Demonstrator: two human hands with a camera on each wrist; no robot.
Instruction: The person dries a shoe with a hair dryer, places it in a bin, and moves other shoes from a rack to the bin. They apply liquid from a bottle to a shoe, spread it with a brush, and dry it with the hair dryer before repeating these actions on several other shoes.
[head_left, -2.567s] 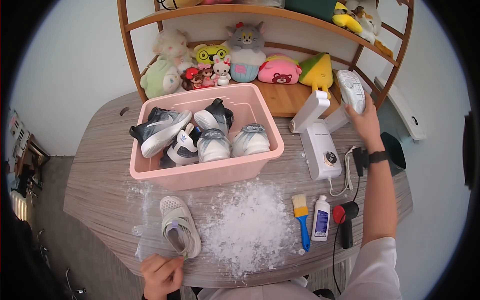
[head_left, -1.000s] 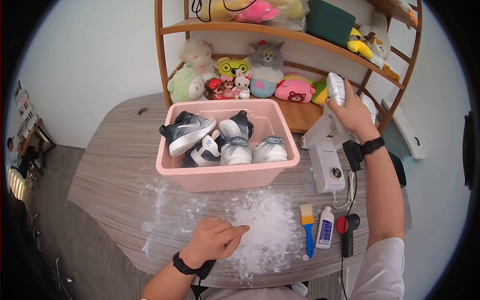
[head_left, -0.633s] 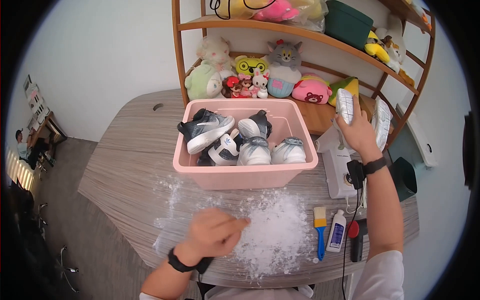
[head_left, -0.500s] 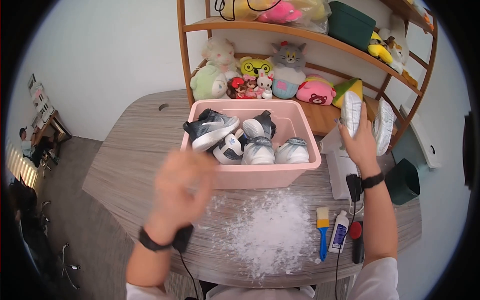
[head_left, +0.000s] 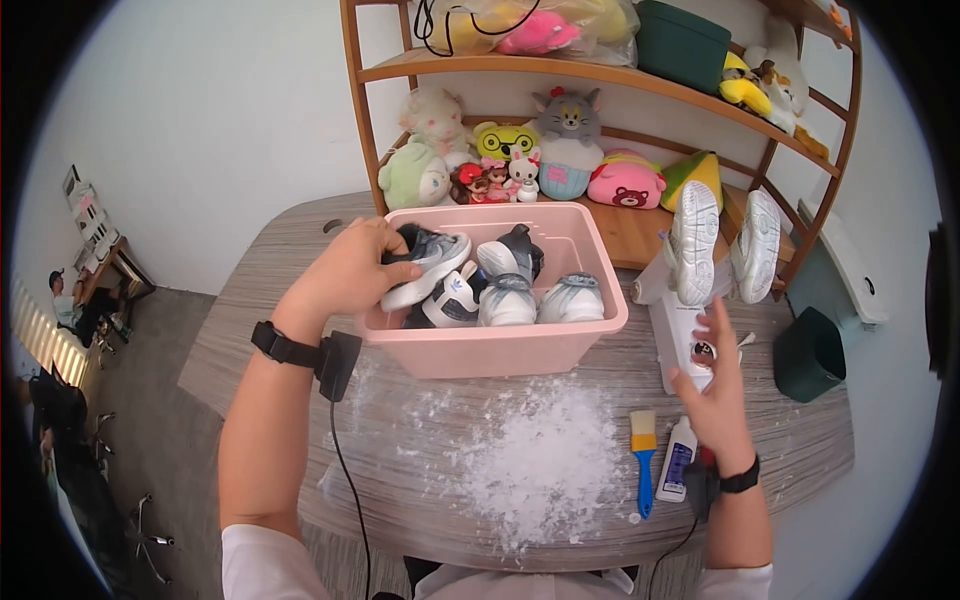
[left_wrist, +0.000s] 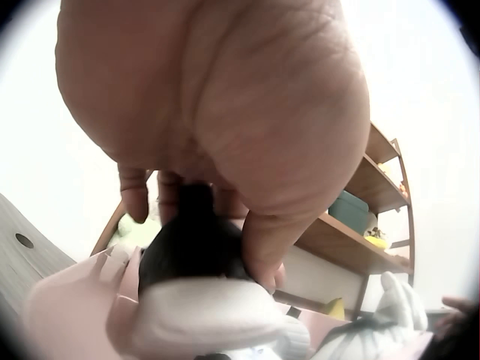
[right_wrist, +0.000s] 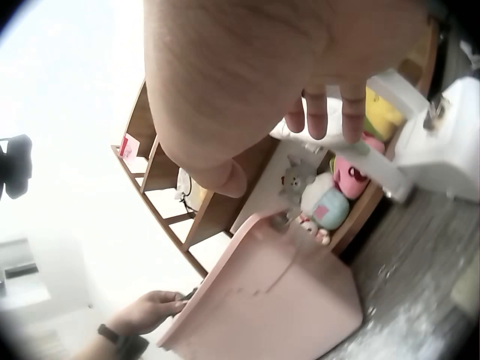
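Observation:
My left hand (head_left: pixel 345 265) reaches over the left rim of the pink bin (head_left: pixel 490 352) and grips a grey-and-black sneaker (head_left: pixel 440 260) by its heel. In the left wrist view the thumb lies along one side of the sneaker's dark heel (left_wrist: pixel 191 259), fingers behind it. The bin also holds several other sneakers (head_left: pixel 510 305). Near the white shoe dryer (head_left: pixel 672 350), my right hand (head_left: pixel 720 405) is held with fingers spread and nothing in them. Two pale shoes (head_left: pixel 692 245) sit on the dryer's arms, treaded soles facing me.
White powder (head_left: pixel 540 465) is spread over the table front. A blue-handled brush (head_left: pixel 643 465) and a white bottle (head_left: pixel 677 462) lie right of it. Behind the bin stands a shelf (head_left: pixel 615 75) with plush toys (head_left: pixel 570 150). A dark green bin (head_left: pixel 808 360) stands at right.
The sandal that lay on the table at the start is gone from there. My right hand has let go of a shoe on the dryer; my left hand has moved up and grasped the sneaker.

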